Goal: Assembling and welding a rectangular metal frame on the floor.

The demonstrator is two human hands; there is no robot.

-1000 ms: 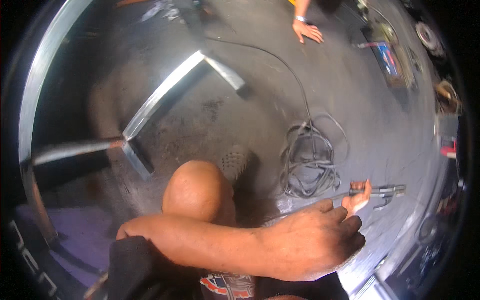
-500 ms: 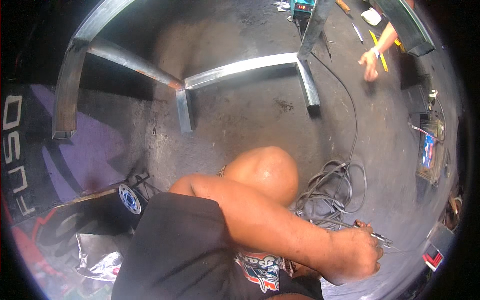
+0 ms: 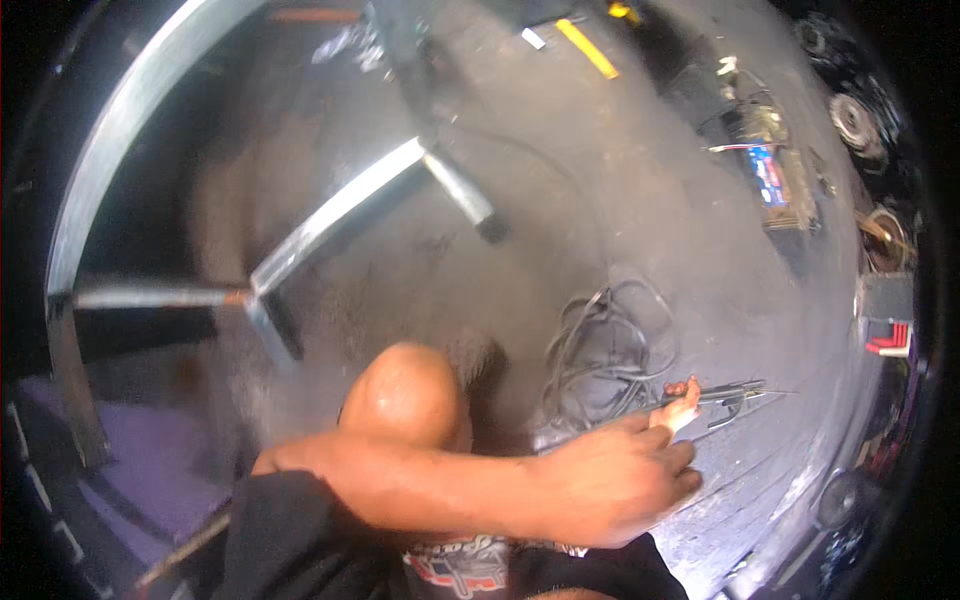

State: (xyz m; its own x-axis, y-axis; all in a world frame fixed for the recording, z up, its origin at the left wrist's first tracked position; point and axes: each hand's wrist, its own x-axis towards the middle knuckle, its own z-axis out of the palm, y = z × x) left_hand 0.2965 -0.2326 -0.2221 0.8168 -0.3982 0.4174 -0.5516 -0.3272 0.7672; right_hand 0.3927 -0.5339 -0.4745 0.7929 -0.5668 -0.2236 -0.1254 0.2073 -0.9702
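My left forearm crosses in front of my bent knee, and my left hand (image 3: 615, 485) hangs at its end with the fingers curled in. Whatever lies inside those fingers, if anything, is hidden. Just beyond it, my right hand (image 3: 684, 408) shows only in part, its fingers wrapped round a welding electrode holder (image 3: 722, 396). A thin rod (image 3: 780, 392) sticks out of the holder's jaws to the right. Dark cable (image 3: 610, 350) lies loosely coiled on the floor beside the hands.
A welded frame of square steel tubes (image 3: 340, 215) stands at the left, its short legs reaching inward. A purple-and-black panel (image 3: 150, 470) is at lower left. On the floor lie a yellow strip (image 3: 588, 48) and, at right, a blue-labelled item (image 3: 768, 175) among clutter.
The view has turned rightward, so the steel frame sits further left. My left hand has drawn off the electrode holder, which shows more now. Another person's hand at upper right has left view.
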